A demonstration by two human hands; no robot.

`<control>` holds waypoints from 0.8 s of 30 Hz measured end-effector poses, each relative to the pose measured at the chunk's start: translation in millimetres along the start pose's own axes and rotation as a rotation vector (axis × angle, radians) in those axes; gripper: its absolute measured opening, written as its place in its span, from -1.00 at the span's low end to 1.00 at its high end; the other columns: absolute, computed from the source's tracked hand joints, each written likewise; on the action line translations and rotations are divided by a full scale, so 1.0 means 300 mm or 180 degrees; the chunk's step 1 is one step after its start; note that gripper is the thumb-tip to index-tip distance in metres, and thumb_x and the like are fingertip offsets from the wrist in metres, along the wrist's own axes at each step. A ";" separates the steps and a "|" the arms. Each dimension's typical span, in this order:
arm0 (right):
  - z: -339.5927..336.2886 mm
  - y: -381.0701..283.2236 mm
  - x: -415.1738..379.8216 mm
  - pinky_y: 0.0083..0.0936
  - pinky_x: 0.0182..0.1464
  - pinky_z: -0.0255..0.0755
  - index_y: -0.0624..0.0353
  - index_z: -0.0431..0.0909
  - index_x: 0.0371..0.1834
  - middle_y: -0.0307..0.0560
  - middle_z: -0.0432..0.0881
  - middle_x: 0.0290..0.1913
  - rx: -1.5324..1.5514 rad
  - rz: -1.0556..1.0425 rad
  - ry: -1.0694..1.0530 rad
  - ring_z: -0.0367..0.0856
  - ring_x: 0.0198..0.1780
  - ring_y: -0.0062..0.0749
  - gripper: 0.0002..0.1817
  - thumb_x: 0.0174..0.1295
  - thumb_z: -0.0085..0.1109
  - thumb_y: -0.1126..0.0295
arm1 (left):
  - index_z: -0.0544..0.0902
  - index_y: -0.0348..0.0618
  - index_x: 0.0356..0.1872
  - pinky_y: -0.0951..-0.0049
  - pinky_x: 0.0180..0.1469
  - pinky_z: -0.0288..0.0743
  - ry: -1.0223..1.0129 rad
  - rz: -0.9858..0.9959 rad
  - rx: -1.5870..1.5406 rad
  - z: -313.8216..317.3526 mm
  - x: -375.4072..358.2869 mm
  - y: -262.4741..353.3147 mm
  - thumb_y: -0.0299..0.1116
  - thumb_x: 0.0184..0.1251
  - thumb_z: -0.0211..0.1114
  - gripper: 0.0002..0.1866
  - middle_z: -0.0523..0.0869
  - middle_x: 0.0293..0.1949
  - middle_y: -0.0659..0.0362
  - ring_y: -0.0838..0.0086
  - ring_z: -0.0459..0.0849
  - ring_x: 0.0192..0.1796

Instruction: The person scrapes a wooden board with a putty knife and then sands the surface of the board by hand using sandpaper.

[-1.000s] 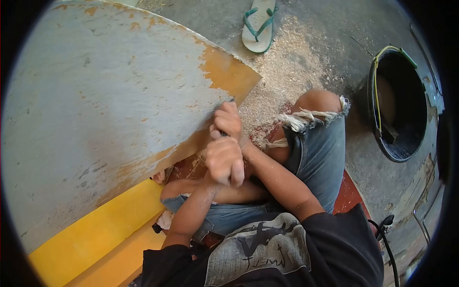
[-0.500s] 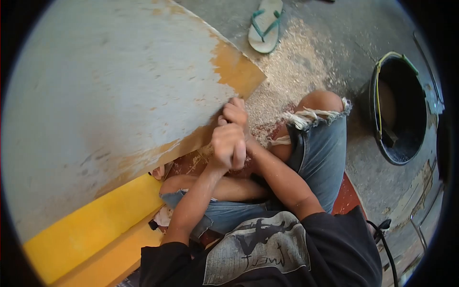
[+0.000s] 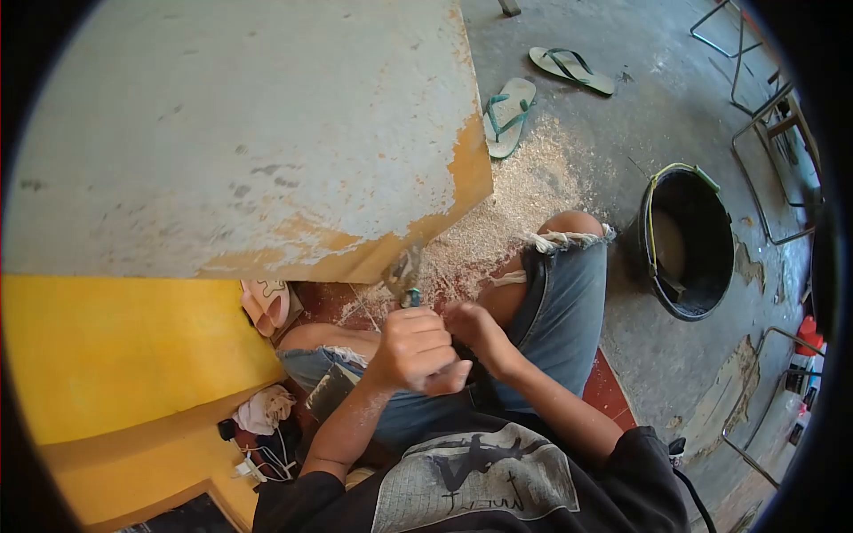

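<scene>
Our left hand (image 3: pixel 416 349) clasps the scraper (image 3: pixel 405 271), its long axis pointing up-frame to the board (image 3: pixel 293 124)'s lower edge. Our right hand (image 3: pixel 481 332) is farther off, blurred; we cannot tell its grip.

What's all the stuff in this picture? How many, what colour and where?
Panel: 1, grey with orange patches, upper left
Tool: 1, greyish blade, by the panel's edge
Shavings: 1 heap, pale tan, beside the panel
Flip-flops: 2, pale with green straps, top
Bucket: 1, black, right
Metal frames: several, silvery, right edge
Ledge: 1, yellow, left
Footwear: at least 1, pink, below the panel
Cloth: 1, pale pink, lower left
Floor: 1, grey, partly red, underneath
Jeans: 1 pair, ripped blue, centre
Shirt: 1, black, bottom
Left hand: 1, bare, centre, gripping the tool
Right hand: 1, bare, beside the left
</scene>
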State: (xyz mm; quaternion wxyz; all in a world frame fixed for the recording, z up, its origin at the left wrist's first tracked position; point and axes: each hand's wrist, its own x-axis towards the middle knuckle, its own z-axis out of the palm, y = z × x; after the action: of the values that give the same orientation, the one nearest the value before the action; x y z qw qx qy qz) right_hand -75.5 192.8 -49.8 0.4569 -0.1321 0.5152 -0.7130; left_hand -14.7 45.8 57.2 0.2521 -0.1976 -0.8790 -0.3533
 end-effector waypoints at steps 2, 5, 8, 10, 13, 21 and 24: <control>0.062 -0.145 -0.059 -0.28 0.40 0.41 0.17 0.44 0.39 -0.06 0.65 0.12 0.1862 0.2084 -0.0417 0.66 0.18 -0.29 -0.26 0.52 -0.17 -0.28 | 0.41 -0.09 -0.73 0.32 -0.45 0.43 -0.0444 -0.0137 0.0131 0.059 -0.062 0.016 -0.28 0.14 0.46 -0.60 0.50 -0.66 0.19 0.29 0.55 -0.55; 0.083 -0.007 -0.021 -0.27 0.16 0.65 0.20 0.50 0.15 -0.01 0.69 0.04 0.2670 0.2130 -0.1023 0.71 0.13 -0.22 -0.43 0.61 -0.16 -0.14 | 0.49 -0.10 -0.71 0.26 -0.24 0.56 -0.0833 -0.0286 0.0156 0.126 -0.164 0.055 -0.28 0.15 0.48 -0.63 0.52 -0.62 0.20 0.25 0.62 -0.44; 0.137 -0.021 -0.029 -0.25 -0.02 0.70 0.07 0.44 0.06 0.02 0.67 -0.09 0.2823 0.1978 -0.0096 0.73 -0.03 -0.21 -0.57 0.60 -0.08 -0.10 | 0.56 -0.12 -0.61 0.13 0.00 0.55 -0.0500 -0.0368 -0.0233 0.087 -0.181 0.121 -0.32 0.19 0.44 -0.73 0.60 -0.53 0.18 0.22 0.66 -0.30; 0.105 0.098 0.055 -0.26 -0.09 0.68 0.06 0.44 -0.02 -0.09 0.65 -0.18 0.2741 0.1538 0.0167 0.70 -0.16 -0.29 -0.61 0.61 -0.06 -0.07 | 0.59 -0.13 -0.59 0.07 0.07 0.54 -0.0256 -0.0612 -0.0325 0.029 -0.206 0.158 -0.32 0.21 0.42 -0.75 0.61 -0.50 0.16 0.20 0.67 -0.26; 0.117 0.176 0.155 -0.48 -0.40 0.50 -0.05 0.43 -0.06 -0.26 0.51 -0.39 0.2630 0.1414 0.0841 0.52 -0.44 -0.48 -0.68 0.60 -0.03 -0.04 | 0.63 -0.19 -0.42 0.12 0.15 0.56 0.0764 -0.1738 -0.0573 -0.018 -0.274 0.132 -0.31 0.34 0.33 -0.81 0.66 -0.39 0.14 0.28 0.69 -0.15; 0.353 0.255 0.234 -0.60 -0.68 0.16 -0.06 0.37 -0.02 -0.33 0.36 -0.48 0.1766 0.0951 0.1405 0.27 -0.65 -0.59 -0.70 0.62 -0.22 -0.01 | 0.50 -0.21 0.22 0.31 0.05 0.56 0.0843 -0.4655 -0.1846 -0.035 -0.240 -0.295 0.05 0.54 0.21 -0.47 0.62 0.01 0.09 0.43 0.64 -0.02; 0.302 0.282 0.251 -0.64 -0.68 0.17 -0.03 0.35 -0.04 -0.33 0.34 -0.50 0.1899 0.0902 0.1425 0.26 -0.65 -0.62 -0.76 0.65 -0.21 0.09 | 0.59 -0.33 0.09 0.40 -0.09 0.58 -0.0019 -0.4715 -0.1323 0.078 -0.242 -0.413 0.25 0.44 0.24 -0.30 0.67 -0.18 0.16 0.44 0.65 -0.18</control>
State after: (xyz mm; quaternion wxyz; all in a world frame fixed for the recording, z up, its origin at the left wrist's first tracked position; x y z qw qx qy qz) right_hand -13.3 73.5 -104.1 0.4455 0.2374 0.3855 -0.7724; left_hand -29.2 -32.9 -64.3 -0.0950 0.3984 -0.6981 -0.5872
